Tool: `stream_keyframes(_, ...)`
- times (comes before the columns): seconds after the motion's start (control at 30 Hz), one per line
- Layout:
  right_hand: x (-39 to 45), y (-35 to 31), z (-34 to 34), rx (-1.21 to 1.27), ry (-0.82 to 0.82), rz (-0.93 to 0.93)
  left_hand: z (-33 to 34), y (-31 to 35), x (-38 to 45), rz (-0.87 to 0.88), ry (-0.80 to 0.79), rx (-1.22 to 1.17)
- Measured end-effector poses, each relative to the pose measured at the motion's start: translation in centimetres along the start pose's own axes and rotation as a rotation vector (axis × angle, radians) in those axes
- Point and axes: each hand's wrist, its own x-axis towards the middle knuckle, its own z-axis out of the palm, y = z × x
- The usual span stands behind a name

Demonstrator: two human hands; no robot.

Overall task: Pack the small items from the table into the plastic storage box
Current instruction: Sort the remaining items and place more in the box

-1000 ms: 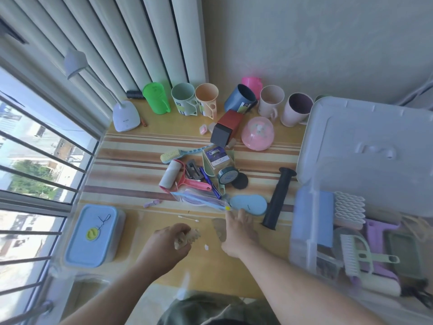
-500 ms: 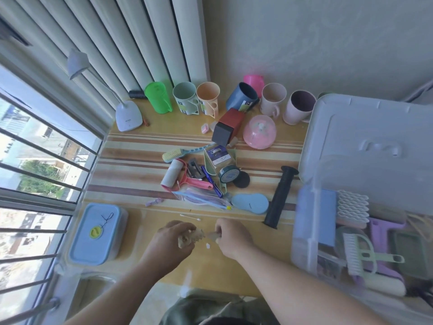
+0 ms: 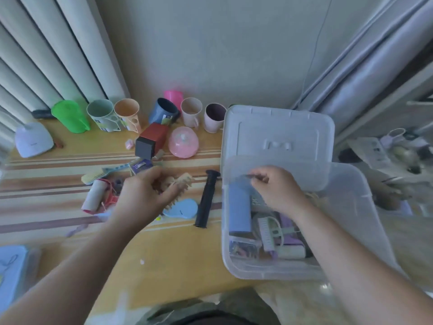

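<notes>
Plastic storage box: clear, lid off and propped behind it, standing at the right end of the desk and already part-filled with a blue case, brushes and a roller.

Loose items, left to right along the desk's middle: lint roller, scrub brush, blue oval piece, black handle.

Left hand: grip clamped on a beige toothed hair clip, held above the clutter, short of the box. Risk: the clip hangs partly outside the fingers and may catch neighbouring items or slip before reaching the box.

Right hand: over the box's far-left part, fingers pinched on a small dark object, too blurred to identify. Risk: released near the wall, it may strike the rim and fall to the desk.
</notes>
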Motion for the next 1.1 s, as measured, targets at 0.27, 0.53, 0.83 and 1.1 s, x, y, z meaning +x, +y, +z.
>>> stream_keyframes(0.27, -3.4, 15.1, 2.2, -0.483, -0.633, 0.060, 13.1, 8.1, -2.5, 0.199, -0.217, -0.059)
stream_keyframes(0.53, -3.0, 17.2, 0.2, -0.293, -0.589, -0.018, 19.6, 9.7, -3.6, 0.193, -0.355, 0.182)
stream_keyframes(0.83, -5.0, 16.4, -6.4, -0.048, -0.541, -0.092, 25.3, 13.3, -4.7, 0.205, -0.462, 0.176)
stream_keyframes(1.1, -7.0, 19.9, -5.4, -0.147, -0.631, -0.142, 29.1, 14.0, -6.0, 0.296, -0.667, 0.261)
